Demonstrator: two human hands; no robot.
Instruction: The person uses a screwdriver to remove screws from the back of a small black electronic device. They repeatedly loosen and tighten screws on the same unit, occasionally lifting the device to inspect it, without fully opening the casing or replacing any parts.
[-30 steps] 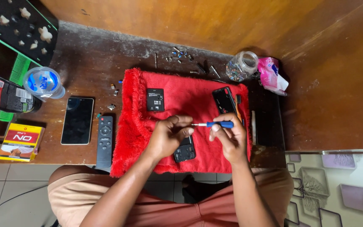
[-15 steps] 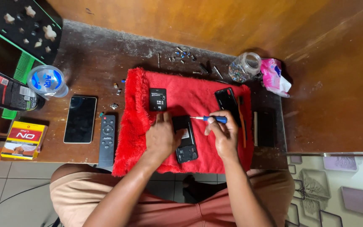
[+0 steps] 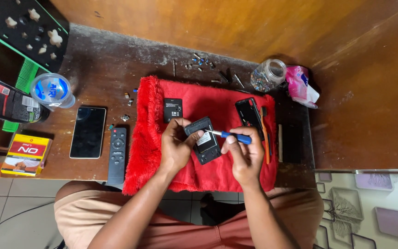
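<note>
Now your left hand (image 3: 177, 146) has closed on the top edge of the small opened phone (image 3: 203, 140), thumb and fingers pinching it, where half a second ago that hand lay flat beside it; your right hand (image 3: 244, 154) is closed around the blue-handled screwdriver (image 3: 230, 135), and its tip has come down from the air onto the phone's open back. To my eye that means you have gone from steadying the phone to working a screw or clip inside it. The phone sits at the middle of the red fluffy mat (image 3: 148, 138), tilted, with its top toward the far edge. Counting outward from the mat: on it lie one black battery (image 3: 173, 109) toward the far left corner and one black back cover (image 3: 248, 113) toward the far right. Left of the mat, on the desk (image 3: 102, 69), stand one black remote (image 3: 117, 154), one dark smartphone (image 3: 88, 132), one yellow and red carton (image 3: 26, 154) and one sealed water cup (image 3: 51, 90). Beyond the mat's far right corner is one clear jar (image 3: 268, 74), with one pink packet (image 3: 301, 85) just beside it. Loose screws and bits (image 3: 202, 62) lie beyond the far edge, too small to count.
</note>
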